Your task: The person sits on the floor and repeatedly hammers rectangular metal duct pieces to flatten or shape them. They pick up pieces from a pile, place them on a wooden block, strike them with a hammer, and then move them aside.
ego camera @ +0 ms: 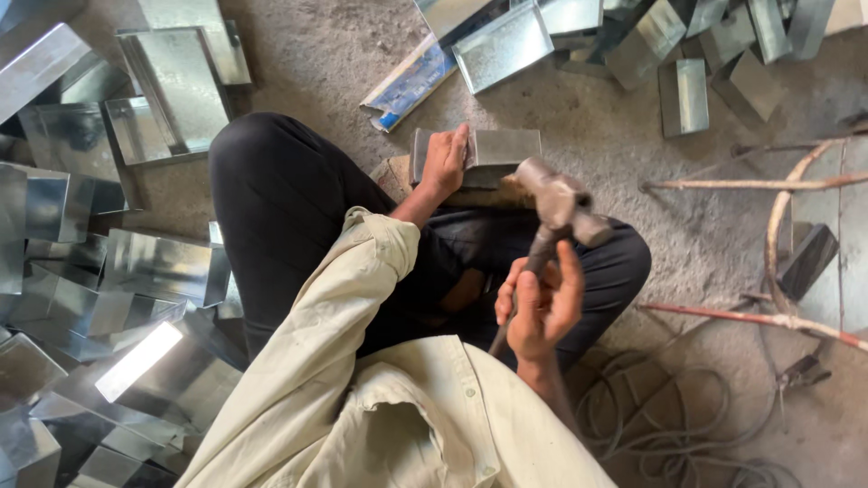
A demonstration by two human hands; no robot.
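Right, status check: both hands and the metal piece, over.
Left hand pressing folded sheet-metal piece on wooden block. Right hand gripping raised hammer. Nothing between hammer and piece.
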